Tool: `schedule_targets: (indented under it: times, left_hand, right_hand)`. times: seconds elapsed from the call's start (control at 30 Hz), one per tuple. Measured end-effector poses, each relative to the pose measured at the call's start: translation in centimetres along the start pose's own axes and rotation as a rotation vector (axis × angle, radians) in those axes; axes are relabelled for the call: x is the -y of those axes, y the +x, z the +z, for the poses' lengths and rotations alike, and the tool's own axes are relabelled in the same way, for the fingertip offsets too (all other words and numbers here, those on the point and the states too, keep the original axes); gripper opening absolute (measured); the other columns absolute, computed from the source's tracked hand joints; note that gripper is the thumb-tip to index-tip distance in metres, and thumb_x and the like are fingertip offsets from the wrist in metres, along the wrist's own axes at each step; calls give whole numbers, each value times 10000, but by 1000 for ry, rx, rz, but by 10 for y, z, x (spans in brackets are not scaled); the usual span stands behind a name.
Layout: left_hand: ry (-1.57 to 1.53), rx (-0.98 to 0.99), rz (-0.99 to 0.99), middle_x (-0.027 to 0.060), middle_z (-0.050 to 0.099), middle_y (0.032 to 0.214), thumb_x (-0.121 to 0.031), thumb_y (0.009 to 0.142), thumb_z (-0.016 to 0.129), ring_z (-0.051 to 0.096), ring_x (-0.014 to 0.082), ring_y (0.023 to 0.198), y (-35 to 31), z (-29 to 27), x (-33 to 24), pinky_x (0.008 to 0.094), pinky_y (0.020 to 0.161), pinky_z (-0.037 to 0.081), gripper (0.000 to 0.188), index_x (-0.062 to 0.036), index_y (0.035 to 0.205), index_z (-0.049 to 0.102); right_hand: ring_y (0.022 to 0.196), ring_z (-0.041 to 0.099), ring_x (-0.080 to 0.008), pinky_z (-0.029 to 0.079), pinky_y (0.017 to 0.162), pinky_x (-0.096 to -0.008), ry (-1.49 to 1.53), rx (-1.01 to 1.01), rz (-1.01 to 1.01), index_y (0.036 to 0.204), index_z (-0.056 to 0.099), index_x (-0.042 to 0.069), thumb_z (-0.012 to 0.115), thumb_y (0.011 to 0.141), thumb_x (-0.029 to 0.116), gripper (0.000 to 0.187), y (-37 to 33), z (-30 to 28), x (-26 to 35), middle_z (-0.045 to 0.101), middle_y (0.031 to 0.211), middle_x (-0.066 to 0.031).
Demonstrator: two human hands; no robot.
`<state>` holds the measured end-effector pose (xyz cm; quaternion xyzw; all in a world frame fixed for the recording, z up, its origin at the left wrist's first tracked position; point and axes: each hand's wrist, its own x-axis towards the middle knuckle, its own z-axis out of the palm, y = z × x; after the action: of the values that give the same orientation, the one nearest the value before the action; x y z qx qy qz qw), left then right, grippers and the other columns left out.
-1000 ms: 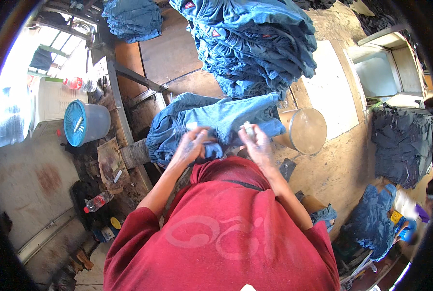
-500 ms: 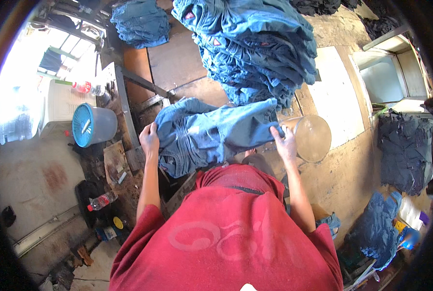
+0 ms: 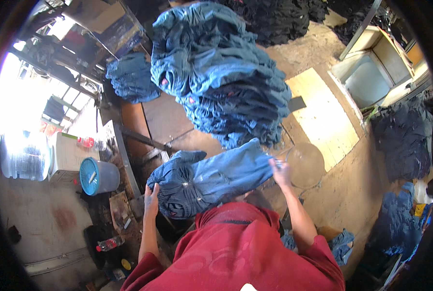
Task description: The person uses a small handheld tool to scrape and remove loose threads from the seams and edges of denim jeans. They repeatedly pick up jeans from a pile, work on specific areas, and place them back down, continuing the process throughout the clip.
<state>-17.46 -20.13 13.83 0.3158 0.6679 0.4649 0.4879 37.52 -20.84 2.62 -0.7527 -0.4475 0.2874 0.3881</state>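
A pair of blue denim trousers (image 3: 226, 177) stretches sideways in front of my red shirt, its gathered elastic waist on the left. My left hand (image 3: 151, 200) grips the waist end, fingers partly behind the cloth. At the other end, my right hand (image 3: 281, 173) is closed on the leg ends. Just beyond the trousers rises a tall, rumpled stack of similar blue denim garments (image 3: 221, 72).
A smaller denim pile (image 3: 131, 77) lies at the far left. Left of me stand a bucket with a blue lid (image 3: 100, 175) and a bottle (image 3: 110, 243). A round stool top (image 3: 306, 166) is near my right hand. Dark garments (image 3: 403, 140) are heaped at the right.
My view has shifted, so the stack and surroundings sit lower in the picture. The trousers now hang flatter and straighter between my hands, both still holding on.
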Motion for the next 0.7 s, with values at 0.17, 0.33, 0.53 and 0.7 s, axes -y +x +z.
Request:
schedule_targets:
  times: [0.17, 0.33, 0.53, 0.7]
  left_hand:
    - [349, 262, 162, 82, 644, 1446, -209, 1113, 605, 606, 210, 1288, 14, 28, 27, 361, 1156, 431, 440, -4, 1496, 541]
    - [-331, 334, -639, 106, 678, 1442, -267, 1118, 605, 682, 252, 1230, -72, 7, 79, 436, 1106, 529, 431, -32, 1479, 588]
    - [-426, 482, -232, 40, 705, 1304, -365, 1145, 569, 646, 157, 1168, -51, 100, 73, 343, 1098, 492, 460, -15, 1442, 591]
    - [144, 1057, 23, 139, 548, 1348, -444, 1044, 700, 539, 208, 1197, -18, 276, 55, 364, 941, 492, 758, -6, 1558, 354]
  right_hand:
    - [683, 653, -317, 494, 679, -500, 12, 101, -59, 804, 670, -11, 713, 1015, 480, 536, 1, -20, -24, 694, 734, -179]
    - [727, 661, -351, 501, 713, -537, -97, -130, 226, 822, 668, -34, 767, 957, 516, 575, -14, -14, -55, 705, 783, -225]
    - [942, 691, -309, 546, 872, -475, -47, -399, 486, 1182, 691, -59, 676, 1032, 411, 494, -16, -88, -141, 741, 1092, -198]
    - [863, 702, -307, 567, 770, -519, 11, -452, 518, 1225, 682, -48, 694, 1005, 406, 505, 7, -127, -183, 728, 1140, -216]
